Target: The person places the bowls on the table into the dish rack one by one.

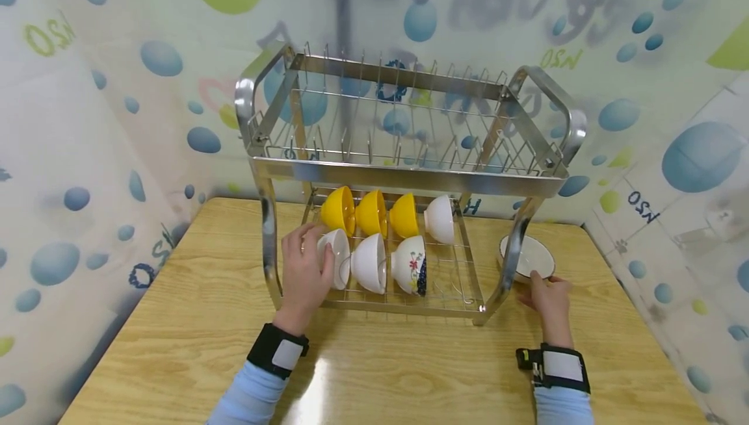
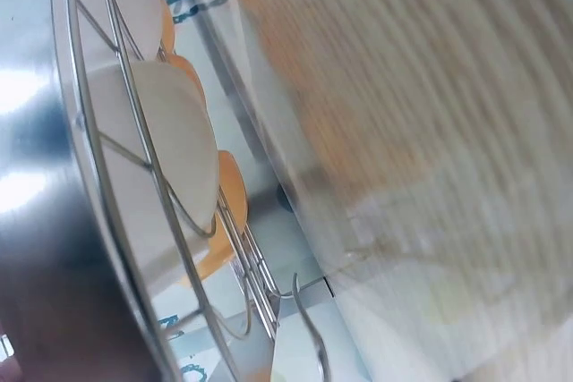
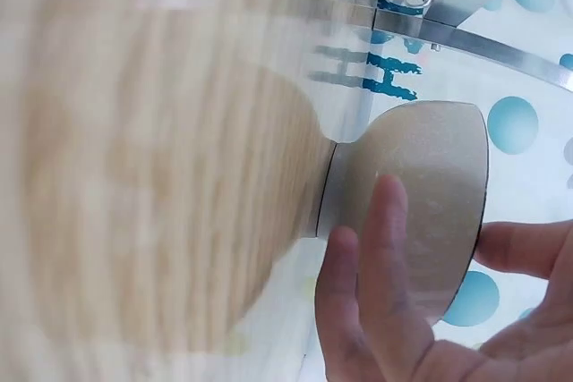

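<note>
My left hand [image 1: 305, 275] reaches into the lower tier of the metal dish rack [image 1: 409, 175] from the front left. Its fingers and thumb curl round the leftmost white bowl [image 1: 338, 253] of the front row, which stands on edge. Beyond the rack's right leg, my right hand [image 1: 547, 298] pinches a white bowl with a dark rim [image 1: 535, 257]. The right wrist view shows the thumb at that bowl's rim and fingers along its outer wall [image 3: 430, 185], with its foot right at the tabletop. The left wrist view hides most of the left hand behind the rack's frame.
Beside the gripped bowl are a plain white bowl [image 1: 368, 264] and a flowered bowl [image 1: 406, 266]. Behind stand several yellow bowls [image 1: 336, 209] and a white bowl [image 1: 440, 219]. Wire prongs line the upper tier. The rack stands on a wooden table [image 1: 409, 366] against a patterned curtain.
</note>
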`<act>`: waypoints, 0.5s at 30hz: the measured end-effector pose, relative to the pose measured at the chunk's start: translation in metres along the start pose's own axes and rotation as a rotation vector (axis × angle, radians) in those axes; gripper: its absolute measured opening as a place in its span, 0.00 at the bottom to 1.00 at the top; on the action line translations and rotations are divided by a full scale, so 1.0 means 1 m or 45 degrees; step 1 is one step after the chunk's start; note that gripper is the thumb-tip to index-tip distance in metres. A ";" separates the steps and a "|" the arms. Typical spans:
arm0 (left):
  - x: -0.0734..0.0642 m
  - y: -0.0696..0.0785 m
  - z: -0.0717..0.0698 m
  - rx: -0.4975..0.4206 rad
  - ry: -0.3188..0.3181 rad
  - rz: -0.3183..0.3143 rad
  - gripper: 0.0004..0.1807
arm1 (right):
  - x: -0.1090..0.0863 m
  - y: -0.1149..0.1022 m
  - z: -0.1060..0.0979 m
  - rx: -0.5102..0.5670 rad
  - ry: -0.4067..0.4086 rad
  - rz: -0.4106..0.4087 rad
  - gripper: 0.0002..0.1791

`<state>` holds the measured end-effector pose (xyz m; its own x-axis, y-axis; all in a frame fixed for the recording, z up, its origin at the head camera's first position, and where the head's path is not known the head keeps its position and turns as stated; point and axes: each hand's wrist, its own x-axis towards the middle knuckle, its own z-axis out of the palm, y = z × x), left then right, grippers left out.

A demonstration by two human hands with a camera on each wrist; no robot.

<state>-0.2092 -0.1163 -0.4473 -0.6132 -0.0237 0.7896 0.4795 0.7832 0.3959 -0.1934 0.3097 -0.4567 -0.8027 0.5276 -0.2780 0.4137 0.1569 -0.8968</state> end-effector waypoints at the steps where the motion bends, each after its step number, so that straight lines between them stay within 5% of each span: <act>1: 0.000 0.000 0.000 -0.001 0.007 0.004 0.14 | 0.001 0.000 0.000 0.028 -0.012 0.006 0.39; 15: -0.001 -0.005 0.000 0.026 0.001 -0.043 0.15 | 0.014 -0.001 -0.002 0.185 -0.285 0.095 0.36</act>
<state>-0.2110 -0.1206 -0.4501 -0.6283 -0.0506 0.7764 0.4458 0.7944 0.4126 -0.2044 0.3186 -0.4593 -0.8539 0.3328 -0.4001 0.4224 -0.0059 -0.9064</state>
